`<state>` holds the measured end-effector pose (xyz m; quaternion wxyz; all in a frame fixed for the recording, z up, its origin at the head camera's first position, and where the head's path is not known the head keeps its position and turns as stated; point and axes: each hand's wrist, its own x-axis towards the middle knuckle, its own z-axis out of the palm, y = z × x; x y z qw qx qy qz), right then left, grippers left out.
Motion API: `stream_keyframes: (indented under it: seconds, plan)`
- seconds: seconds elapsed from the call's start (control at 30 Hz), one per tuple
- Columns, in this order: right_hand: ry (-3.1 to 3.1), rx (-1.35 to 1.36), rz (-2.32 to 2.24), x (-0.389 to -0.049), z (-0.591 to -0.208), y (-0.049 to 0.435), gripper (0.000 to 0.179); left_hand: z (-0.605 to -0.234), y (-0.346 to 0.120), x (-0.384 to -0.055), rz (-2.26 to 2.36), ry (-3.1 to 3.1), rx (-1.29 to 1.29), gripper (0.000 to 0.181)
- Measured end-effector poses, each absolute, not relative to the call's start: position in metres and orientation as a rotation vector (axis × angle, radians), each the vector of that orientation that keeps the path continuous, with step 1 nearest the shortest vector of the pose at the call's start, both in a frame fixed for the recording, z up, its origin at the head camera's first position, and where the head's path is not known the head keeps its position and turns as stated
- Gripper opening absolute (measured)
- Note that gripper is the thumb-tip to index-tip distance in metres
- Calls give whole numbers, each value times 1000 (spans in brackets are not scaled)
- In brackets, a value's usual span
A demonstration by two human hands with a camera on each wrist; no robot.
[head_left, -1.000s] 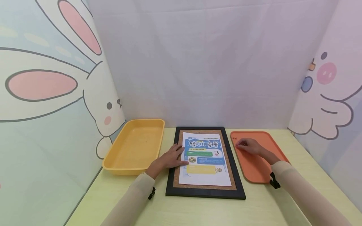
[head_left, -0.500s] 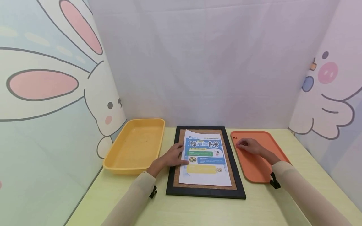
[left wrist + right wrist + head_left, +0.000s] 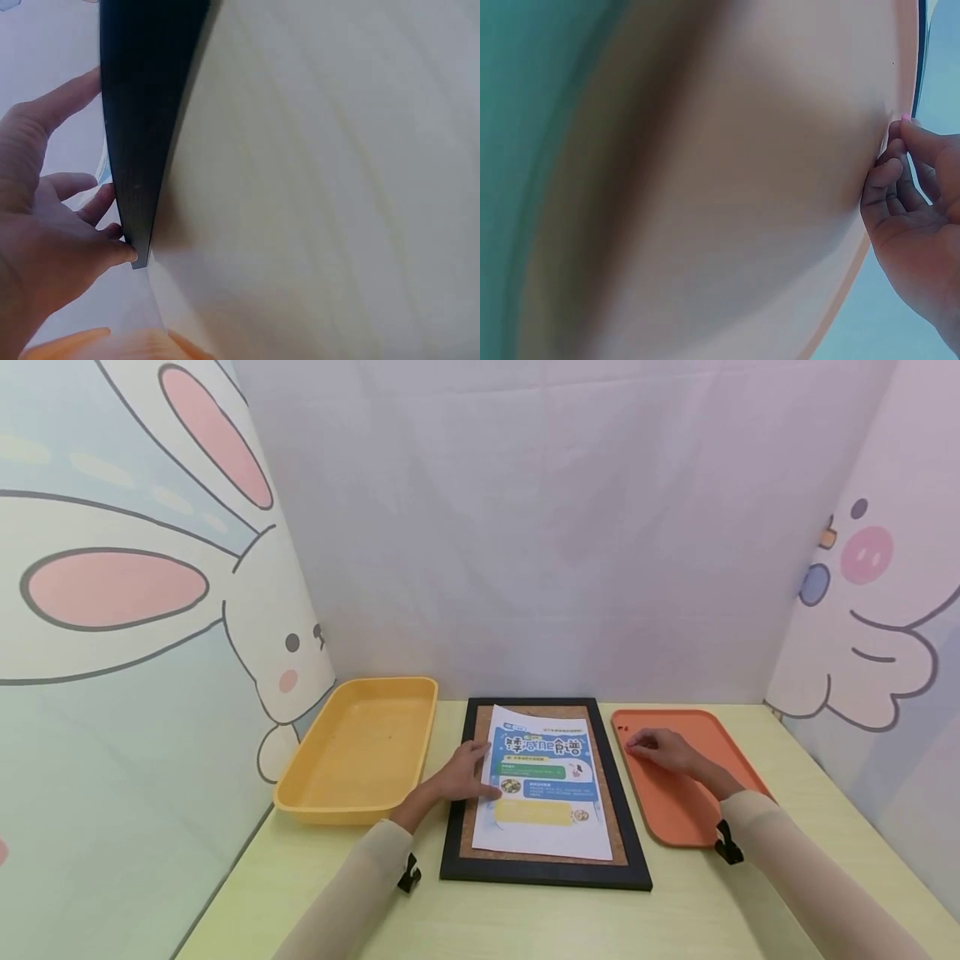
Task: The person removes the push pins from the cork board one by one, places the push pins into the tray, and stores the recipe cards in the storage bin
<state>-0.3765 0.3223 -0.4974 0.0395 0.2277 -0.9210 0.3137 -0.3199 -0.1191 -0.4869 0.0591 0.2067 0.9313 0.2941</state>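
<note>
In the head view a printed sheet of paper (image 3: 543,835) lies on a black-framed cork board (image 3: 555,874), its upper-left side slightly lifted. My left hand (image 3: 459,777) lies over the board's left edge, fingers and thumb spread at the paper's left margin. The left wrist view shows its fingers along the black frame (image 3: 142,142). My right hand (image 3: 663,750) is low over the orange tray (image 3: 678,810), thumb and forefinger together. Between their tips, the right wrist view shows a small pink pushpin (image 3: 906,117), mostly hidden. Small red pieces (image 3: 622,727) lie in the tray's far-left corner.
A deep yellow tray (image 3: 360,760) stands left of the board. All rest on a pale wood table (image 3: 525,927). A white cloth wall (image 3: 540,543) closes the back, and printed panels stand on both sides.
The paper has shifted slightly on the board, its upper-left side now raised and its lower edge a little nearer. My left hand moved barely; the right has stayed over the tray.
</note>
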Motion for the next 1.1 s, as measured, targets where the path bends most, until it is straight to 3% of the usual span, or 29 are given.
stream_keyframes:
  seconds: [0.47, 0.73, 1.1]
  plan:
    - [-2829, 673, 967, -378, -502, 325, 10, -490, -111, -329, 1151, 2860, 477, 83]
    - [-2828, 681, 979, -381, -506, 325, 13, -494, -113, -331, 1262, 2924, 424, 61]
    - [-2820, 633, 968, -382, -507, 325, 13, -494, -113, -328, 1397, 2948, 342, 57]
